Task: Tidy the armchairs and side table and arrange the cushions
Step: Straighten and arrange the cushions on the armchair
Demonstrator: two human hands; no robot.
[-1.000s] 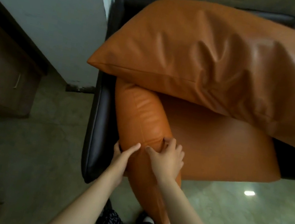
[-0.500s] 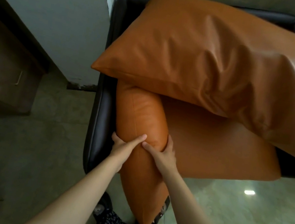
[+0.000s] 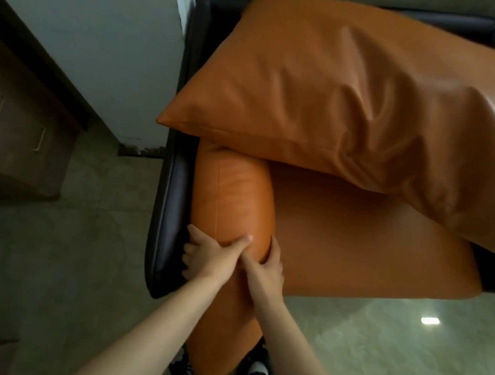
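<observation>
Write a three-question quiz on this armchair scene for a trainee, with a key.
1. True or false: the left hand and the right hand both grip the narrow cushion.
2. How does the large cushion sit relative to the narrow cushion? A) apart from it; B) lying over its far end; C) tucked beneath it.
3. Fill in: the frame of the armchair is ___ in colour.

Key: 1 true; 2 B; 3 black.
</observation>
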